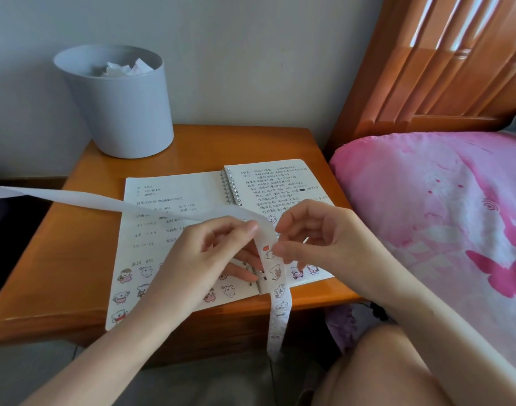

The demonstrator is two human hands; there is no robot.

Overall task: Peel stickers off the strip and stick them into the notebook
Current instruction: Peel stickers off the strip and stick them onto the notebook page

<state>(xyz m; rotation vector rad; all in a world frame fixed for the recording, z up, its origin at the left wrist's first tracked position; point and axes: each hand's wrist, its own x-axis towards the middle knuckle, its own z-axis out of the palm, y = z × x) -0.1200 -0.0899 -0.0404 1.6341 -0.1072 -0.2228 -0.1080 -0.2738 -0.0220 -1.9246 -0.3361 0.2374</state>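
From the head camera we see the left hand (210,253) pinching the strip (276,272) at its fold, above the open notebook (174,191) on the surface (84,230). The right hand (318,230) nips the strip's edge beside a sticker.

A single wide-angle head-worn camera looks forward and down, close over the left hand (198,259) and right hand (324,232); the orange wooden bedside table (75,259) lies under and beyond the fingers (242,228).
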